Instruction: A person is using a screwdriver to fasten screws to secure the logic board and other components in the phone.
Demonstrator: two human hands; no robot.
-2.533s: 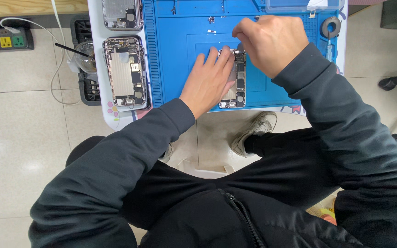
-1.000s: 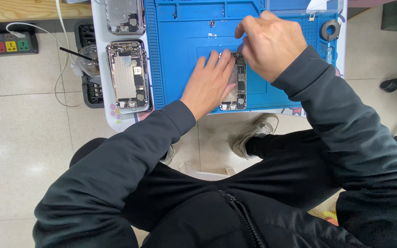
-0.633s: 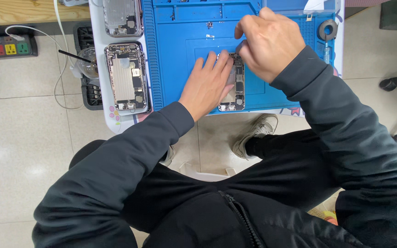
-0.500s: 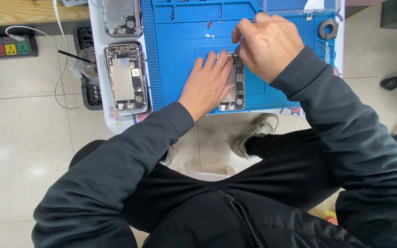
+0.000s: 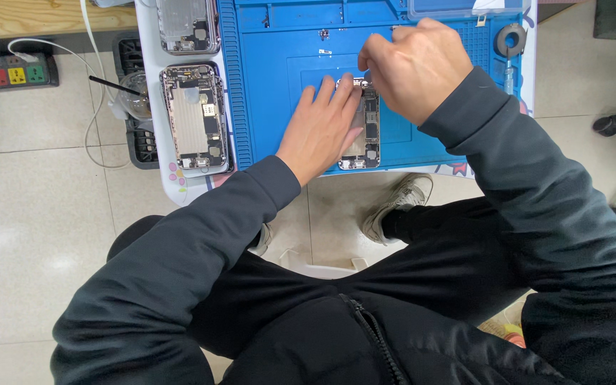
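Teardown mid-way: opened grey phone chassis (image 5: 365,135) lies on blue silicone mat (image 5: 272,85), internals exposed. Left hand (image 5: 322,125) fingers spread, pinning it; right hand (image 5: 411,68) fingers pinched at its top, contents hidden.

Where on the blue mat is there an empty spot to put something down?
The blue mat is bare between its ribbed left edge and the left hand, and also right of the opened phone under the right hand. It is crowded around both hands, and beside the mat where two more phone shells lie.
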